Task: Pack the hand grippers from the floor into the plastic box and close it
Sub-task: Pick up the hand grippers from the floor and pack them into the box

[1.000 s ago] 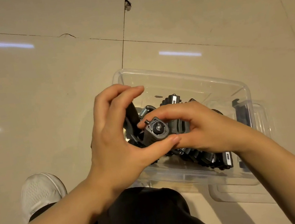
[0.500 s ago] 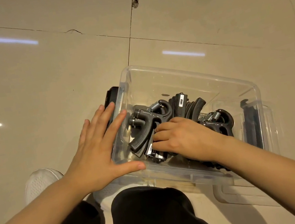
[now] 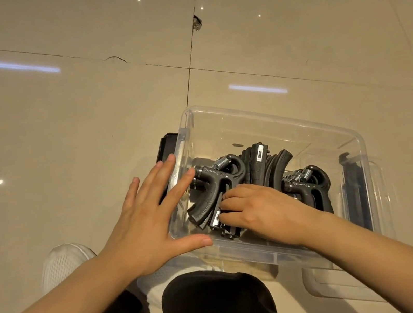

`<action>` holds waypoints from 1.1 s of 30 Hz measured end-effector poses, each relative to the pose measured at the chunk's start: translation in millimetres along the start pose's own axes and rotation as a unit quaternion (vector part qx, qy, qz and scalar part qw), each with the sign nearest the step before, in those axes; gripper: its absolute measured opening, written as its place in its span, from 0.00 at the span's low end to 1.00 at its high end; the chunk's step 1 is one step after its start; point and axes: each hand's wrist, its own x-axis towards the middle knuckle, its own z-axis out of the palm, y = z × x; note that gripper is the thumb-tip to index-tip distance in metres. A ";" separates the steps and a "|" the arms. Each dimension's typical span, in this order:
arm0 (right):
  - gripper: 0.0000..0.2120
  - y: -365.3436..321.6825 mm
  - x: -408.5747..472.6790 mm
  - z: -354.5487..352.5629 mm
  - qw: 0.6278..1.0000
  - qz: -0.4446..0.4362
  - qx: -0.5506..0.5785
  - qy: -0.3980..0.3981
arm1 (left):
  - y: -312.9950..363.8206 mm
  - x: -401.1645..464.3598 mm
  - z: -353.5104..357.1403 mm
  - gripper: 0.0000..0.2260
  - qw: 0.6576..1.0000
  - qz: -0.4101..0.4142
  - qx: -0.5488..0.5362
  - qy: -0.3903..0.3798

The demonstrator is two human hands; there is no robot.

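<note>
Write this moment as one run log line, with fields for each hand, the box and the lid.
left hand: open, flat at box wall | right hand: inside box, on hand grippers | plastic box: open | lid: on floor beside box

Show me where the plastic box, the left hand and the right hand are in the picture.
plastic box (image 3: 269,115): head view, on its far rim.
left hand (image 3: 142,221): head view, on the back of the hand.
right hand (image 3: 260,207): head view, on the back of the hand, inside the box.

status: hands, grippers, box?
Left hand open at box wall. Right hand inside, on hand grippers. Lid off; box open.
</note>
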 end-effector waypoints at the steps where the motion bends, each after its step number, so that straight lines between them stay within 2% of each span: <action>1: 0.11 0.3 -0.2 0.3 1.000 0.001 0.006 0.003 | -0.6 -0.6 -0.6 0.44 1.000 0.006 0.007 -0.003; 8: 0.18 -9.1 -1.2 -10.6 0.996 0.048 0.055 0.047 | -26.6 -32.4 -33.9 0.36 0.986 0.104 0.123 -0.048; 12: 0.29 -24.4 -4.9 -37.0 0.982 0.127 0.100 0.094 | -53.8 -37.9 -108.1 0.30 0.991 0.053 0.125 0.007; 17: 0.23 -54.5 -10.8 -90.2 0.937 0.237 0.219 0.132 | -46.1 -26.2 -216.1 0.24 0.961 0.119 0.249 0.028; 18: 0.21 -62.9 -10.5 -103.2 0.914 0.259 0.272 0.155 | -34.8 -26.5 -233.8 0.22 0.960 0.123 0.248 0.039; 19: 0.19 -72.0 -8.6 -117.4 0.873 0.283 0.347 0.192 | -22.8 -27.5 -249.0 0.20 0.961 0.125 0.241 0.059; 22: 0.13 -99.2 1.2 -164.0 0.678 0.316 0.585 0.312 | 20.8 -38.5 -286.4 0.10 0.963 0.125 0.209 0.116; 23: 0.11 -107.4 5.3 -178.5 0.635 0.315 0.622 0.333 | 34.9 -44.8 -296.8 0.10 0.961 0.134 0.197 0.144; 25: 0.09 -124.4 13.3 -207.5 0.598 0.294 0.656 0.354 | 61.3 -65.0 -313.3 0.10 0.957 0.134 0.160 0.201; 27: 0.07 -140.5 19.9 -235.7 0.587 0.264 0.671 0.367 | 82.6 -89.6 -323.9 0.18 0.958 0.106 0.101 0.247; 29: 0.05 -155.0 24.6 -259.7 0.598 0.235 0.669 0.373 | 93.6 -114.7 -328.9 0.20 0.954 0.068 0.056 0.287; 33: 0.04 -184.5 32.2 -296.4 0.663 0.179 0.652 0.320 | 96.8 -172.7 -328.6 0.09 0.922 -0.054 -0.053 0.381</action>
